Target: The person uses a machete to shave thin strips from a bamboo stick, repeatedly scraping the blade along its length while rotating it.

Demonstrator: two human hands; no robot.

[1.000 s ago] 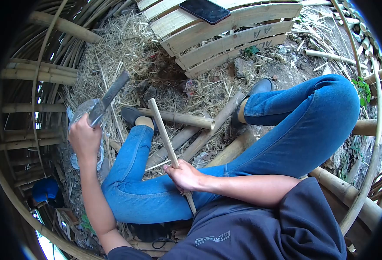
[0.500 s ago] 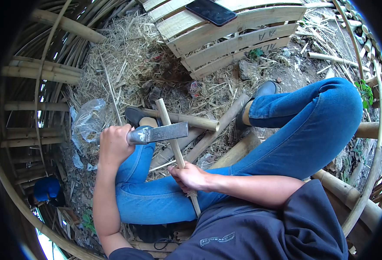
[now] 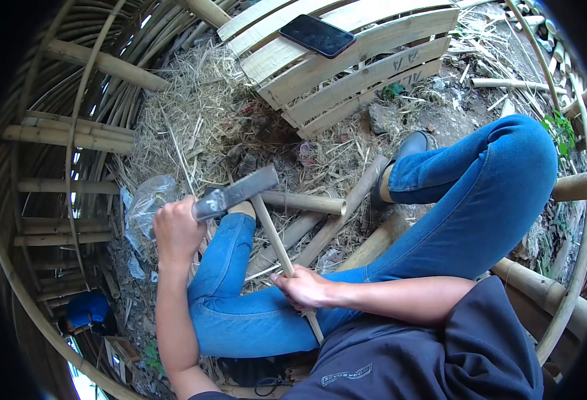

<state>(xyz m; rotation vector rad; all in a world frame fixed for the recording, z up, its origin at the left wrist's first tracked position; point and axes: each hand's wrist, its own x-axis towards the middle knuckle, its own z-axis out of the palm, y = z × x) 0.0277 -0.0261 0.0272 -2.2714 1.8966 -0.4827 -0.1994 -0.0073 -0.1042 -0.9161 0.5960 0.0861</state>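
Observation:
My left hand (image 3: 179,232) is closed in a fist around the handle of a machete (image 3: 257,183), whose square-ended blade slants up to the right. The blade crosses the far part of a narrow bamboo strip (image 3: 275,240) and hides some of it. My right hand (image 3: 303,287) grips that strip lower down, over my thigh. From there the strip's near end runs down to my lap, against the dark shirt (image 3: 400,353).
Bamboo poles (image 3: 307,202) lie on the straw-strewn ground between my feet. A slatted wooden crate (image 3: 367,50) bears a phone (image 3: 317,35). Clear plastic (image 3: 150,197) lies at left beside the bamboo wall (image 3: 67,187). A person in blue (image 3: 87,309) is at lower left.
The blade has shifted toward the strip's far end and its tip now angles higher. Both hands keep their hold. The whole view has shifted slightly.

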